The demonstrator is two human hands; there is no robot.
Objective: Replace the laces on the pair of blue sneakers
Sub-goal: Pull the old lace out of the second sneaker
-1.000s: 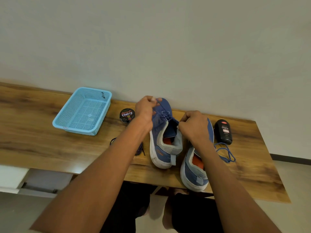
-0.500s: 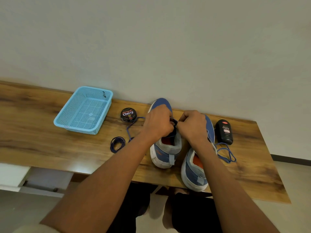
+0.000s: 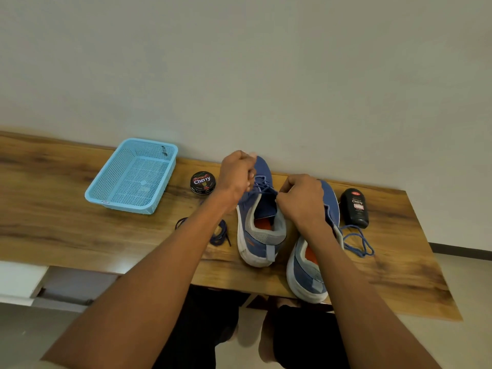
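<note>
Wooden table (image 3: 66, 230) against plain wall (image 3: 239, 62). Left sneaker (image 3: 262, 225) and right sneaker (image 3: 310, 278) stood side by side near table centre, heels toward near edge. Left hand (image 3: 237, 174) curled round blue lace (image 3: 262, 186) at far end of left sneaker; right hand (image 3: 300, 201) pinched same lace at tongue. Dark lace (image 3: 221, 233) lay left of sneakers, loose blue lace (image 3: 356, 242) right. Blue basket (image 3: 133, 177), polish tin (image 3: 203, 182) and black bottle (image 3: 355, 207) sat along far edge.
</note>
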